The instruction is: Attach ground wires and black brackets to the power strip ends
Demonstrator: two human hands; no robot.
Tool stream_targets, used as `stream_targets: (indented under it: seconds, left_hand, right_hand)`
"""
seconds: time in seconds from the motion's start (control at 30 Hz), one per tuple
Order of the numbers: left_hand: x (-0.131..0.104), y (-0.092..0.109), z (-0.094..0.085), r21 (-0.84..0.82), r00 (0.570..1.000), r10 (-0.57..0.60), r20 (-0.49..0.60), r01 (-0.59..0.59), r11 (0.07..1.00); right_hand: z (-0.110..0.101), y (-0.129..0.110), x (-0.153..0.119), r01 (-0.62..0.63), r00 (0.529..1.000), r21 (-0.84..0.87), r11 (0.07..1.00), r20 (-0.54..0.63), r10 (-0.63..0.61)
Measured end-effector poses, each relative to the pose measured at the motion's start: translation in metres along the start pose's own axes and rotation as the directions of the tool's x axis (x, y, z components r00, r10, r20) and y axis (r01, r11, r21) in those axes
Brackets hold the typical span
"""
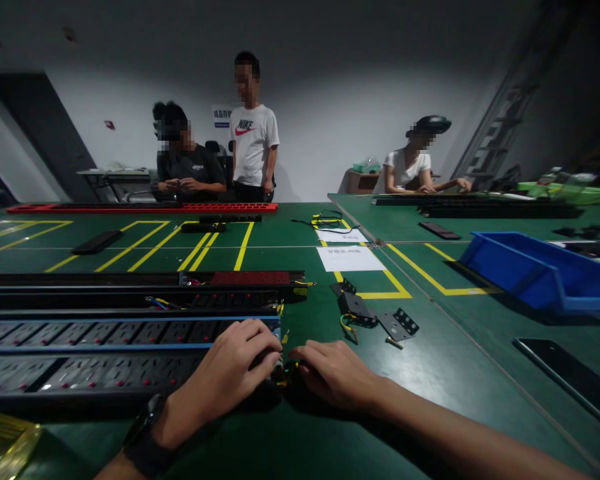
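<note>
Left hand [237, 357] and right hand [337, 373] at the right end of the nearest socket strip [115, 375]

Bends the left hand over the strip's end, thumb and fingers curled close together; cannot tell whether pinching something beneath. Wears a dark watch [150, 412] on that wrist. Holds the right hand just beside, fingers bent, tips partly hidden; cannot tell whether pinching or merely touching. Between both hands, a blurred yellowish wire [281, 383]. At near left, the strip lying flat on the green table [460, 373], right alongside a blue-edged socket strip [105, 331] on its far side. To the right, beyond the right hand, black brackets [397, 325] and a screw [394, 344]; farther, a white paper [351, 259]. At right, a blue bin [545, 267], and nearer, a dark phone [555, 367]. At the far side, a standing person [254, 143] between two seated people [193, 167].
</note>
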State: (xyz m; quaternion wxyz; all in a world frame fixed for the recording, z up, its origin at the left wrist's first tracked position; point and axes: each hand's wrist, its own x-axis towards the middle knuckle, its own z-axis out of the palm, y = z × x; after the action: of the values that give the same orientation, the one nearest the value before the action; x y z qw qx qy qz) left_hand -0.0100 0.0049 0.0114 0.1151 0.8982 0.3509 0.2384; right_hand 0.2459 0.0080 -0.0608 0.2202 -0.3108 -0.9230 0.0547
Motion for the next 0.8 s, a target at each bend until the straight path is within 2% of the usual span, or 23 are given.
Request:
stream_targets:
  seconds: [0.2, 0.37, 0.63, 0.8]
  left_hand:
    - [0.000, -0.005, -0.002, 0.003, 0.998, -0.026, 0.056, 0.026, 1.000]
    - [0.000, -0.009, -0.004, 0.021, 0.999, -0.009, 0.045, 0.008, 1.000]
    - [-0.001, -0.006, -0.002, 0.106, 0.997, 0.063, 0.040, -0.067, 0.992]
    - [-0.003, -0.004, 0.005, 0.224, 1.000, 0.013, 0.016, -0.017, 0.974]
  right_hand:
    - [-0.001, -0.001, 0.000, -0.010, 0.999, 0.004, 1.000, -0.032, 0.010]
    - [0.000, -0.001, 0.001, -0.043, 0.998, 0.002, 0.999, -0.051, 0.043]
    - [-0.001, 0.000, 0.000, -0.028, 0.998, -0.015, 0.999, -0.059, 0.027]
    - [-0.001, 0.002, 0.000, 0.001, 0.998, -0.022, 1.000, -0.070, -0.002]
